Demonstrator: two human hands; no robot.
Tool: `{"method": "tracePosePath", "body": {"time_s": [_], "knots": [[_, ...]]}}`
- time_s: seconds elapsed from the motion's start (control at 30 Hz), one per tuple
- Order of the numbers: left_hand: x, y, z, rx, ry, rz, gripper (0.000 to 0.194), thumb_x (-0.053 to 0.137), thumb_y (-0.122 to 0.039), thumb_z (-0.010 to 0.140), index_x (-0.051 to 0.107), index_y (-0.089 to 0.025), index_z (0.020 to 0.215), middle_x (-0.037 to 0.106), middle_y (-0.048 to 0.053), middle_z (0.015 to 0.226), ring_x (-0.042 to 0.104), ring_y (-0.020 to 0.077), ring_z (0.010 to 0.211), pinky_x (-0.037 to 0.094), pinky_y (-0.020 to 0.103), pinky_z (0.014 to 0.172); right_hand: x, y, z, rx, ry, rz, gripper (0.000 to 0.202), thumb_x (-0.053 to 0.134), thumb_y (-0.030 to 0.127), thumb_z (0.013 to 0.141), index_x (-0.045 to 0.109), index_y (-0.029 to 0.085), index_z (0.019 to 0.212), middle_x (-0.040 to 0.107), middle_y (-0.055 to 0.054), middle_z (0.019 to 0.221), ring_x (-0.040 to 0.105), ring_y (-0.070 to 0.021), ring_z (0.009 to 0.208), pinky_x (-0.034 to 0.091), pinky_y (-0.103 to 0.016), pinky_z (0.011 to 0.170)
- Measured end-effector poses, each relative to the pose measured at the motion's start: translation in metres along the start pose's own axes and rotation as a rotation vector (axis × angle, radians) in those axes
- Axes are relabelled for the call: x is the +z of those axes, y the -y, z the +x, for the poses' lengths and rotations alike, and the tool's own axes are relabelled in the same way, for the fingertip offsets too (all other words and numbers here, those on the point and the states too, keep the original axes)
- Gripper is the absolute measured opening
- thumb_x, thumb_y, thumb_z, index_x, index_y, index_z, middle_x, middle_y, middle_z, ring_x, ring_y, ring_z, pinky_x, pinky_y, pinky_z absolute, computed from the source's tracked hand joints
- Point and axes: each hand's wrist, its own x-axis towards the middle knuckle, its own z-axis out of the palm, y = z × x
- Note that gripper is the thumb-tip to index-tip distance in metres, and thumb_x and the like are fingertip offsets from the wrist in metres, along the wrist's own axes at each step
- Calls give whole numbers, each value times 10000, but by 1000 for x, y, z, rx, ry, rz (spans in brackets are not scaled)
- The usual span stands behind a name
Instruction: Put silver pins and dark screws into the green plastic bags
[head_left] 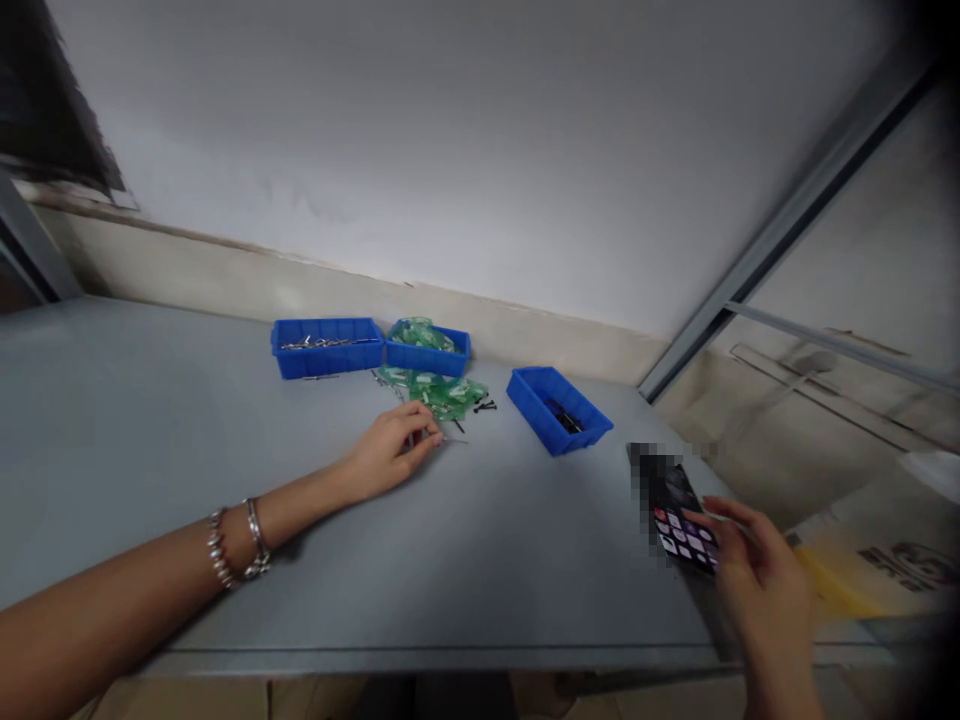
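On the grey tabletop, my left hand [397,448] is closed in a pinch, with a thin silvery pin [456,441] sticking out from the fingertips. Just beyond it lie a pile of green plastic packets [442,393] and a few loose dark screws [486,406]. At the right, my right hand [765,575] grips the near right edge of a phone [686,535], thumb over its lit screen. App icons show on the screen; its upper part is blurred out by blocks.
Along the wall stand a blue bin [330,360] of silvery pins and a blue bin [427,360] of green packets. Further right, a blue bin [551,420] holds dark screws. A metal frame post [690,330] and a printed bag [885,550] border the right side.
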Motion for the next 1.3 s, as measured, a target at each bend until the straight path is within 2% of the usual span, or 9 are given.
{"method": "tracePosePath", "body": {"time_s": [0.17,0.27,0.5,0.67,0.83,0.97,1.17,1.3], "knots": [[0,1,0,10,2,1,271,434,-336,904,579,-153,767,544,54,858,500,139,694,431,277,675,9,-8,52,-10,138,44,309,429,345,736,617,202,936,718,-100,895,674,-278,864,493,-411,745],[0,1,0,12,0,8,261,436,-329,904,576,-154,770,541,51,863,496,134,687,433,278,679,13,-13,72,-10,227,117,278,440,310,719,610,209,915,712,-91,885,687,-265,819,499,-419,753],[1,3,-1,15,14,14,245,442,-310,905,587,-151,787,542,55,880,494,131,685,437,273,667,15,-16,66,47,263,188,240,494,313,678,625,212,852,703,-92,880,679,-272,848,487,-440,830],[1,5,-2,41,7,28,241,436,-302,913,590,-152,806,536,50,878,492,125,689,439,267,671,14,-7,59,143,310,256,267,544,353,650,631,199,850,698,-86,896,685,-262,807,489,-423,838],[1,4,-2,51,5,29,235,446,-298,909,592,-148,802,539,52,884,502,125,684,437,268,660,2,6,42,180,158,226,323,552,459,659,632,196,828,704,-82,873,663,-267,863,476,-401,849],[1,4,-1,45,8,38,234,447,-299,913,595,-145,818,537,53,894,512,127,694,432,265,660,-11,4,17,271,38,230,387,588,522,652,623,197,860,696,-79,862,642,-281,885,478,-408,817],[2,5,-2,66,7,40,231,448,-295,917,592,-147,812,534,50,890,519,127,702,436,265,659,-24,11,-22,279,-141,224,293,615,466,674,629,215,825,690,-76,789,644,-291,870,454,-449,900],[3,5,-2,88,-7,49,224,448,-286,912,591,-149,807,536,47,875,512,123,681,441,262,642,-22,22,-33,253,-222,241,218,614,452,723,639,257,817,687,-72,775,648,-273,833,450,-433,910]]}}
